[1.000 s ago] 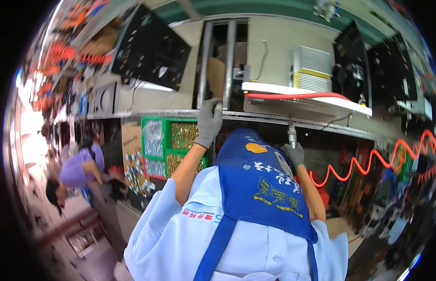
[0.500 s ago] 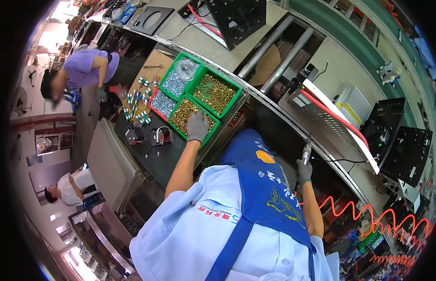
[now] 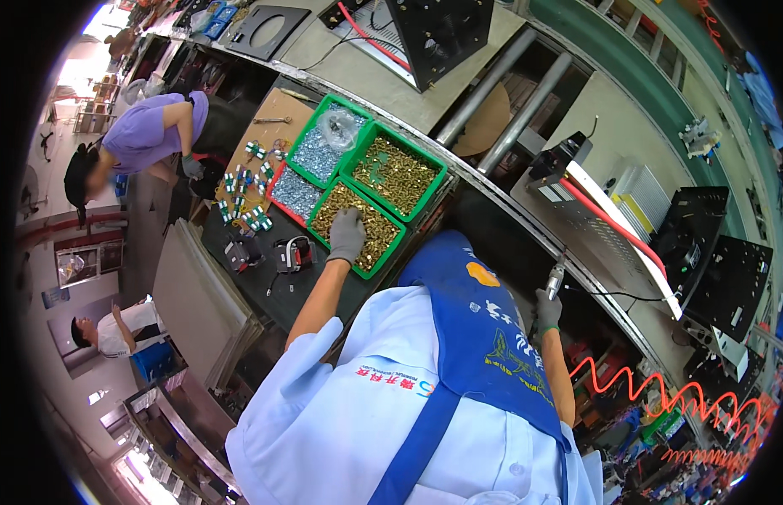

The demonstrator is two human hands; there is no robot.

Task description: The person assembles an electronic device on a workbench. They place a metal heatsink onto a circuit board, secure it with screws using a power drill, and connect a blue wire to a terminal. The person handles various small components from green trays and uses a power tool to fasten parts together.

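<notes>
My left hand [image 3: 347, 236], in a grey glove, is at the near left part of a green bin [image 3: 379, 268] of brass-coloured screws [image 3: 376, 232]. Its fingers are bunched and curled down at the screws; whatever they pinch is hidden. In my gloved right hand [image 3: 547, 310] is a slim silver power screwdriver [image 3: 555, 280], its tip pointing up and away from me. Beside the left hand's bin stand a second green bin [image 3: 440, 172] of brass screws, a green bin [image 3: 334, 103] of silver screws with a clear plastic bag, and a red bin [image 3: 274, 187] of silver fasteners.
Small green-and-white parts [image 3: 246, 195] and a wrench [image 3: 272, 119] lie on cardboard at the left. A white panel [image 3: 610, 206] with a red edge stands at the right. An orange coiled hose [image 3: 635, 383] hangs lower right. Two people [image 3: 147, 135] are at the left.
My left hand has shifted from the middle of the screw bin toward its left side, and its fingers look more bunched. My right hand still holds the screwdriver. The view has shifted slightly.
</notes>
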